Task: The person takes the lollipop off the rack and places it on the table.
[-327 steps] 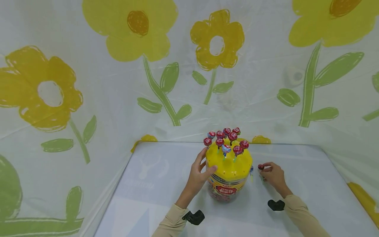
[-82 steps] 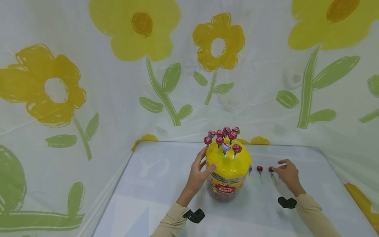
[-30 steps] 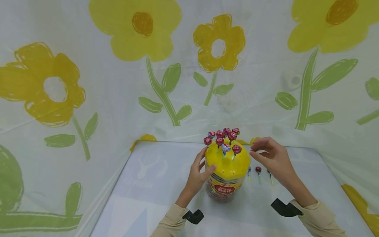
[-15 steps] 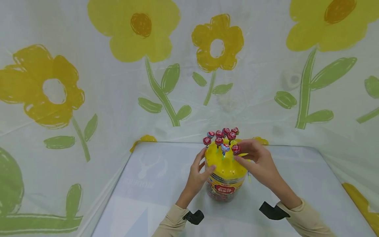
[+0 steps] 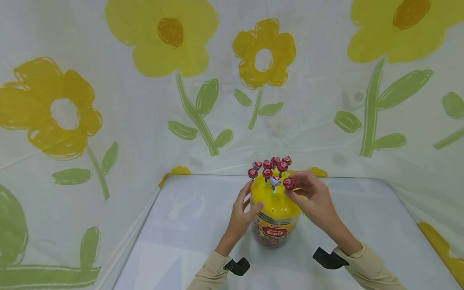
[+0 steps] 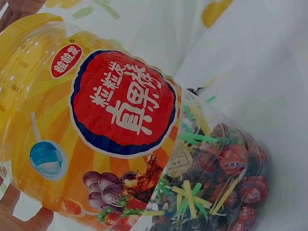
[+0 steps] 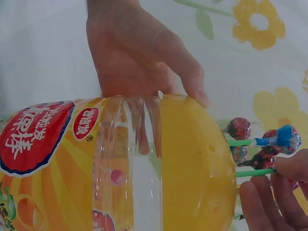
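A clear plastic lollipop jar [image 5: 272, 231] with a yellow lid [image 5: 270, 203] stands upright on the table. Several wrapped lollipops [image 5: 267, 174] stick up from holes in the lid, mostly red, one light blue in front. My left hand [image 5: 237, 215] grips the jar's left side at the lid, thumb on its front edge. With thumb and fingers my right hand [image 5: 315, 199] pinches a red lollipop [image 5: 288, 183] at the lid's right side; its green stick still meets the lid in the right wrist view. More lollipops [image 6: 233, 159] lie inside the jar's clear lower part.
The pale table [image 5: 195, 225] reaches out on both sides of the jar. Behind it hangs a white curtain [image 5: 308, 133] printed with yellow flowers. A yellow stick [image 5: 305, 218] shows just below my right hand, which hides the table behind it.
Earlier, my right hand laid red lollipops in a row right of the jar, and one left the lid's right side. It has since moved back left onto another lollipop; my left hand stays put.
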### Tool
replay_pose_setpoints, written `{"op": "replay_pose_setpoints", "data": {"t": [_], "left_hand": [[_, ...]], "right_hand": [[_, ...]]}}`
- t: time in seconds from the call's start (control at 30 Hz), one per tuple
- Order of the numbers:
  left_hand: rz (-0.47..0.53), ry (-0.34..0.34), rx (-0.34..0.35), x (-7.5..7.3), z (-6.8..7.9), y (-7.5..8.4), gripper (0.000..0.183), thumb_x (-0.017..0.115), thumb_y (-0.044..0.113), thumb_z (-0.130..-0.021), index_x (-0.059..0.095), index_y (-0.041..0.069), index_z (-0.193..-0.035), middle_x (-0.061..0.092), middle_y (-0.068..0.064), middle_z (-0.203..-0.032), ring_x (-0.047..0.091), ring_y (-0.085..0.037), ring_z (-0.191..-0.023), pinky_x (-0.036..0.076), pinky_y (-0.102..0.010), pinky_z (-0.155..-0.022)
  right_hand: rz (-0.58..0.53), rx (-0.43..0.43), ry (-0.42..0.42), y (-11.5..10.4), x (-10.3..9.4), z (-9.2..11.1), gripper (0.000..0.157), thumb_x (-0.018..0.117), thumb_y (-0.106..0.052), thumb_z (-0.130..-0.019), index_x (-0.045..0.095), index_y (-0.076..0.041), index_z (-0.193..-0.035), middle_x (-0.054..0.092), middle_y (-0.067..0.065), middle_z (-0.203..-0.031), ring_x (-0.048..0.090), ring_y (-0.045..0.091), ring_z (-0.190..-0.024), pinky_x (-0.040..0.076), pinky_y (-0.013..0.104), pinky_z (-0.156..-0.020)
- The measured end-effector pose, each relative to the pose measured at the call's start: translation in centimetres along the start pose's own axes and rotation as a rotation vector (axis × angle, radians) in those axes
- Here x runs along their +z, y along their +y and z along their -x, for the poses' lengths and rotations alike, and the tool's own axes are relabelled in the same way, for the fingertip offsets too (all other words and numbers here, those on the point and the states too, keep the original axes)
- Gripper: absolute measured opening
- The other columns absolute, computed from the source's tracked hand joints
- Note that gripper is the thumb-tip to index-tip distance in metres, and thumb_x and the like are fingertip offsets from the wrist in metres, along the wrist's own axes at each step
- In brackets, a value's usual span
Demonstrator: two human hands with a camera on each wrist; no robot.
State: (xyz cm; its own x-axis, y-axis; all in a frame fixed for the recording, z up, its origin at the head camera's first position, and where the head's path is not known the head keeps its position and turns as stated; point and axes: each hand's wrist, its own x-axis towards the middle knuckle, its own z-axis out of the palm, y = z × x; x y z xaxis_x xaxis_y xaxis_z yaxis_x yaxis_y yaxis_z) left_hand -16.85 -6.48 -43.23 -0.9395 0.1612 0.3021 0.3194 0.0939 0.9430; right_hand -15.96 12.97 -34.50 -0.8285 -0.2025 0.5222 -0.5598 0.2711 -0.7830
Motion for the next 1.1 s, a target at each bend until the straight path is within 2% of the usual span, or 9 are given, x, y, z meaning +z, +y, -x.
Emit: {"op": "replay_pose_setpoints", "data": {"t": [0.27, 0.47, 0.63, 0.93, 1.1], "left_hand": [[0.007, -0.006, -0.001, 0.2, -0.1, 0.0, 0.061, 0.055, 0.028, -0.084, 0.026, 0.02, -0.137, 0.031, 0.007, -0.137, 0.029, -0.011, -0.124, 0.029, -0.045, -0.099], [0.008, -0.009, -0.004, 0.2, -0.1, 0.0, 0.062, 0.055, 0.029, -0.084, 0.025, 0.018, -0.138, 0.031, 0.006, -0.137, 0.029, -0.012, -0.124, 0.029, -0.044, -0.099], [0.006, -0.003, -0.004, 0.0, 0.1, 0.0, 0.064, 0.055, 0.028, -0.084, 0.024, 0.014, -0.138, 0.031, 0.004, -0.137, 0.028, -0.015, -0.124, 0.028, -0.048, -0.099], [-0.01, -0.004, 0.003, -0.1, 0.1, -0.1, 0.063, 0.054, 0.028, -0.085, 0.024, 0.016, -0.138, 0.03, 0.004, -0.138, 0.029, -0.016, -0.124, 0.028, -0.047, -0.098], [-0.006, -0.008, 0.012, 0.0, 0.0, -0.1, 0.062, 0.054, 0.028, -0.085, 0.024, 0.016, -0.138, 0.031, 0.004, -0.137, 0.029, -0.016, -0.124, 0.028, -0.048, -0.098]], "right_hand": [[0.009, -0.028, 0.042, -0.7, -0.4, -0.1, 0.034, 0.062, 0.01, -0.073, 0.049, 0.004, -0.104, 0.056, 0.01, -0.096, 0.057, 0.018, -0.084, 0.05, 0.021, -0.069], [-0.039, -0.046, 0.077, 0.5, -1.3, 0.0, 0.041, 0.062, 0.009, -0.073, 0.049, -0.001, -0.11, 0.056, 0.008, -0.098, 0.058, 0.016, -0.085, 0.05, 0.023, -0.068], [-0.085, -0.016, 0.089, 1.0, -1.9, 0.2, 0.041, 0.062, 0.008, -0.074, 0.049, -0.004, -0.112, 0.056, 0.007, -0.1, 0.058, 0.018, -0.085, 0.051, 0.027, -0.067], [-0.097, -0.038, 0.092, 1.6, -3.5, 0.5, 0.044, 0.061, 0.012, -0.072, 0.048, 0.0, -0.112, 0.055, 0.013, -0.098, 0.057, 0.021, -0.081, 0.052, 0.029, -0.062], [-0.083, -0.006, 0.107, 1.7, -4.5, 0.8, 0.044, 0.061, 0.013, -0.072, 0.048, 0.001, -0.111, 0.056, 0.013, -0.098, 0.057, 0.021, -0.08, 0.052, 0.03, -0.061]]}}
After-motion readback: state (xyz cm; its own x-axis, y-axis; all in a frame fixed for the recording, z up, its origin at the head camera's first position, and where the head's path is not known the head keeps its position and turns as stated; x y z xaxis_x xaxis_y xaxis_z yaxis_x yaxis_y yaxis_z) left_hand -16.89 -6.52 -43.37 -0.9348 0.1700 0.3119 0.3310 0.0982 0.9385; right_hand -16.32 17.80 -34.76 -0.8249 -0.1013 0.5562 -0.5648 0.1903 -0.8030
